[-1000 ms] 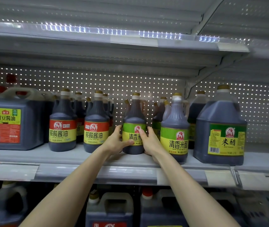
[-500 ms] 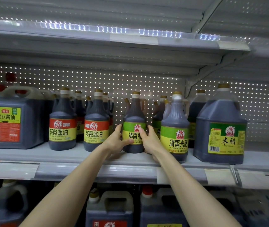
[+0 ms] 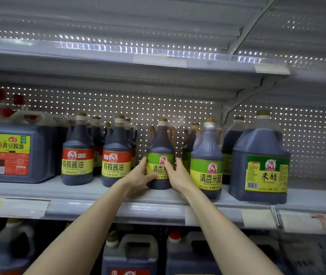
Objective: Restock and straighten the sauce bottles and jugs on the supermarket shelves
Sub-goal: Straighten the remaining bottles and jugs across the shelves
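On the middle grey metal shelf (image 3: pixel 74 192), we hold a dark plastic handled bottle with a green-and-yellow label (image 3: pixel 160 144) between both hands. It stands upright on the shelf, set back a little from the front edge. Our left hand (image 3: pixel 138 175) curls round its left side, thumb lying across the lower front of the label. Our right hand (image 3: pixel 178 174) wraps the right side, thumb pressed against the label's face.

Just right of it, and nearer the front, stands a matching green-labelled bottle with a white collar (image 3: pixel 206 153); our right wrist crosses its lower left edge. To the left, apart from our left hand, is a dark bottle with a red-and-yellow label (image 3: pixel 116 149). A large dark round-shouldered jug with a green label (image 3: pixel 257 153) sits farther right, and a squarish dark jug with a moulded handle (image 3: pixel 19 151) sits at far left. Behind them runs a white perforated back panel (image 3: pixel 178 108). Below, more dark jugs (image 3: pixel 130 253) stand on the lower shelf.
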`<state>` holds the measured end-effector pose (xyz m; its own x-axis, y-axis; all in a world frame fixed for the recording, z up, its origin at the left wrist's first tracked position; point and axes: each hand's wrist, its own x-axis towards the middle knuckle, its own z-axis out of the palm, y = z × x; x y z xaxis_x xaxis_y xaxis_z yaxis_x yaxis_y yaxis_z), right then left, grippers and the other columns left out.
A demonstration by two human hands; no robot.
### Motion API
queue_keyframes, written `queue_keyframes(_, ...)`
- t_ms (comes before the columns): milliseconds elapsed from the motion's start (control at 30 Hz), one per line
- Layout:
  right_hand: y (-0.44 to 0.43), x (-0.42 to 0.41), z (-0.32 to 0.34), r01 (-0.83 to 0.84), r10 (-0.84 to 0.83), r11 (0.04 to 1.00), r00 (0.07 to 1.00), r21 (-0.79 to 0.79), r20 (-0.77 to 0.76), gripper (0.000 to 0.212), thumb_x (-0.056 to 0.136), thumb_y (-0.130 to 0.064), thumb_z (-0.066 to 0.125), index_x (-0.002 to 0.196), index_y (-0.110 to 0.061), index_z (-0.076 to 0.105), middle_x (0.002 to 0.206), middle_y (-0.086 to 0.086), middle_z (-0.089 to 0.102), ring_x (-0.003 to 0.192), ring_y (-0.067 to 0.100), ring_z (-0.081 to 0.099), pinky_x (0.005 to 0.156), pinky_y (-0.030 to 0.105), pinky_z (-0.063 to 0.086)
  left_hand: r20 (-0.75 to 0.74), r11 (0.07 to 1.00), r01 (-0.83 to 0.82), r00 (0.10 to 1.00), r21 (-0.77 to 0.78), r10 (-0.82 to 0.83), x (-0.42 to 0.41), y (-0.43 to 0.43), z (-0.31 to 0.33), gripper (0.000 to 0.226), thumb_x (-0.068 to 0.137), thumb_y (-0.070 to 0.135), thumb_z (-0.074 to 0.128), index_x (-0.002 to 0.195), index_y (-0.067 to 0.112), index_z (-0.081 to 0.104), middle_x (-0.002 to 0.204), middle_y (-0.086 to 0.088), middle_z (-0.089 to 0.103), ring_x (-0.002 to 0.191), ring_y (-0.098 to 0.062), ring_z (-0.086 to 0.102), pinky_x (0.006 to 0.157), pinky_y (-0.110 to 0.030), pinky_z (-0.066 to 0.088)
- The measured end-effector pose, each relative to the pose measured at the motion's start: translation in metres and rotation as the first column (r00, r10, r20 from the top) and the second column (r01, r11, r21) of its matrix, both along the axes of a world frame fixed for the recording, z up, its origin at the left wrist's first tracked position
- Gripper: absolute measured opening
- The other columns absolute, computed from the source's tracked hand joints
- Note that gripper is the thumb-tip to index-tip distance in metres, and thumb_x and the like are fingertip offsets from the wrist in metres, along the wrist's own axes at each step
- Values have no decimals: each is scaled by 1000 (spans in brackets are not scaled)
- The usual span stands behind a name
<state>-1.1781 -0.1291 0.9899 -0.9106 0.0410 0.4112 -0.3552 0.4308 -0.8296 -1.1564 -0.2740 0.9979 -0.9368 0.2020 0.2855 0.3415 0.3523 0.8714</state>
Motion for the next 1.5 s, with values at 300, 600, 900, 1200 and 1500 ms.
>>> queue_keyframes(300, 13, 51, 25, -58, 49, 995, 992, -76, -119, 56, 101, -33, 46, 151, -18, 26, 146, 5, 44, 126, 21, 49, 98, 36, 48, -158, 985, -170, 972, 34, 173, 35, -1, 24, 53, 91, 15, 64, 138, 7, 40, 123, -8, 59, 110, -24, 59, 94, -45, 52)
queue_keyframes(600, 75, 109, 23, -4, -39, 980, 976, -197, -216, 23, 94, -27, 60, 116, -20, 62, 96, -7, 66, 98, 18, 66, 90, 47, 54, -213, 986, -138, 965, 98, 156, 67, 42, 12, 48, 87, 23, 70, 129, 13, 51, 113, -3, 62, 100, -17, 61, 86, -34, 54)
queue_keyframes(900, 122, 115, 20, -2, -43, 975, 979, -220, -200, 42, 93, -23, 63, 132, -16, 50, 115, 1, 58, 105, 18, 60, 94, 45, 53, -192, 993, -63, 978, 103, 82, 63, 95, 2, 62, 83, 20, 74, 137, 10, 43, 109, 2, 61, 96, -13, 60, 79, -25, 48)
queue_keyframes(1200, 127, 89, 16, -57, 42, 985, 995, -165, -92, 67, 91, -38, 62, 149, -21, 33, 143, 2, 49, 126, 20, 51, 103, 44, 46, -179, 994, -12, 983, 110, 32, 50, 113, 2, 81, 79, 13, 77, 146, 11, 32, 123, -1, 58, 104, -12, 59, 85, -21, 50)
queue_keyframes(1500, 130, 66, 11, -53, 39, 994, 991, -100, -131, 61, 95, -34, 59, 148, -21, 33, 133, 0, 56, 108, 10, 53, 89, 26, 49, -169, 991, 28, 986, 130, -5, 24, 120, -8, 57, 76, 2, 77, 118, 19, 42, 98, 9, 62, 84, 0, 61, 66, -10, 51)
